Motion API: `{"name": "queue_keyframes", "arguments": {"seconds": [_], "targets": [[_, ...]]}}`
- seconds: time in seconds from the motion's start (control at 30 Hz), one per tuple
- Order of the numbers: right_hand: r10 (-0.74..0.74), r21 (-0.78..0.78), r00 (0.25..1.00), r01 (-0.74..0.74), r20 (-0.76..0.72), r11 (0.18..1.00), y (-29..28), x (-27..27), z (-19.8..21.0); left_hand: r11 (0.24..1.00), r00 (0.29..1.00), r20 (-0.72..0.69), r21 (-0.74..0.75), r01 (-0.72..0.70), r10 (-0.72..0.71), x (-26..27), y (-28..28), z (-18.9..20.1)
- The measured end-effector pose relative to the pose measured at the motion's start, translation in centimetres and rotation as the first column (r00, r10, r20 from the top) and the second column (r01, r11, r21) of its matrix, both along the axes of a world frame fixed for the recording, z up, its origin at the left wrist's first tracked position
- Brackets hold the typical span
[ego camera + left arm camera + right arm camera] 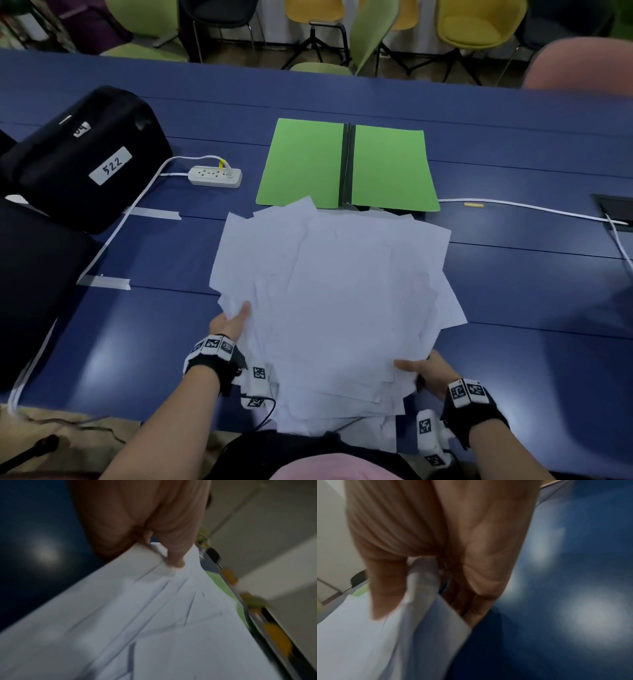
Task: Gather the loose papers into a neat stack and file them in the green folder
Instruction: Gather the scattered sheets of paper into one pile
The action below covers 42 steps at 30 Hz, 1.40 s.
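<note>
A fanned, uneven pile of white papers (329,291) covers the middle of the blue table, its near end hanging over the table's front edge. My left hand (230,322) grips the pile's left edge, thumb on top. My right hand (423,371) grips the lower right edge, thumb on top and fingers beneath. In the left wrist view the thumb pinches the papers (154,615). The right wrist view shows the thumb over the papers (368,635) and fingers curled under them. The green folder (387,168) lies open and flat just beyond the pile, black spine in the middle.
A black bag (85,154) labelled 522 sits at the left. A white power strip (215,176) with its cable lies left of the folder. Another white cable (531,209) runs along the right. Chairs (479,24) stand behind the table's far edge.
</note>
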State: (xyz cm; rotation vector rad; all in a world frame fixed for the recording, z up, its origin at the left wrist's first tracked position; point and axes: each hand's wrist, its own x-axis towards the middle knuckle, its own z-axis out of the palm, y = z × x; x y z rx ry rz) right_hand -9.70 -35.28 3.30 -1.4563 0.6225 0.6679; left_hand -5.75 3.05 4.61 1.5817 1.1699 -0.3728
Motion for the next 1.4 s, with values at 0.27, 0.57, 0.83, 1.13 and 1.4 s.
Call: {"name": "queue_keyframes", "arguments": {"seconds": [0.27, 0.57, 0.83, 1.13, 1.4], "targets": [[-0.564, 0.104, 0.818, 0.555, 0.11, 0.825, -1.5, 4.8, 1.1, 0.999, 0.999, 0.048, -0.038, -0.008, 0.01, -1.2, -1.9, -0.1], [-0.367, -0.388, 0.909, 0.417, 0.2, 0.822, -2.2, 6.8, 1.6, 0.98, 0.988, 0.059, 0.151, 0.133, -0.143, -0.2, -0.7, 0.7], [-0.215, -0.416, 0.925, 0.337, 0.314, 0.845, -0.8, 8.1, 2.3, 0.958, 0.958, -0.016, 0.026, 0.285, -0.285, -0.4, 1.1, -0.3], [-0.091, -0.571, 0.989, 0.142, 0.116, 0.809, -1.7, 7.6, 1.8, 0.983, 0.987, 0.073, -0.108, 0.15, -0.143, -1.3, 3.1, -1.5], [-0.019, -0.532, 0.996, 0.062, 0.085, 0.844, -0.4, 5.3, 2.5, 0.989, 0.99, 0.118, 0.134, 0.062, -0.078, -1.1, 1.6, -2.5]]}}
